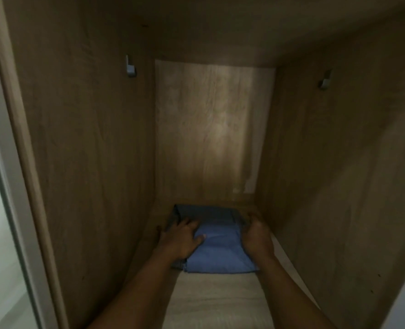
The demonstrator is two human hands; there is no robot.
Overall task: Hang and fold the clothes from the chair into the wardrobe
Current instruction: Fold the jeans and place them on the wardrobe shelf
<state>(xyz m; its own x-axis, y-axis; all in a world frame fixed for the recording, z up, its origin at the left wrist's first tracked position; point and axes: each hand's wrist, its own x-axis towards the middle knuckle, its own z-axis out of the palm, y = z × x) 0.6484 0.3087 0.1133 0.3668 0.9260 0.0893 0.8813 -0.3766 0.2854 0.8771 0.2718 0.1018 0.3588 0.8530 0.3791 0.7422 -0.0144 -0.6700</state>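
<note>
Your left hand lies flat, fingers spread, on the folded blue garment between your hands, while your right hand cups its right edge on the wardrobe shelf.

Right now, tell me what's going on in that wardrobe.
A person is reaching both arms into a wooden wardrobe compartment. The left hand lies flat on a folded blue garment, and the right hand grips its right edge. The garment lies on the compartment's floor, towards the back. Two small metal brackets sit high on the side walls. No other clothes are in view.
</note>
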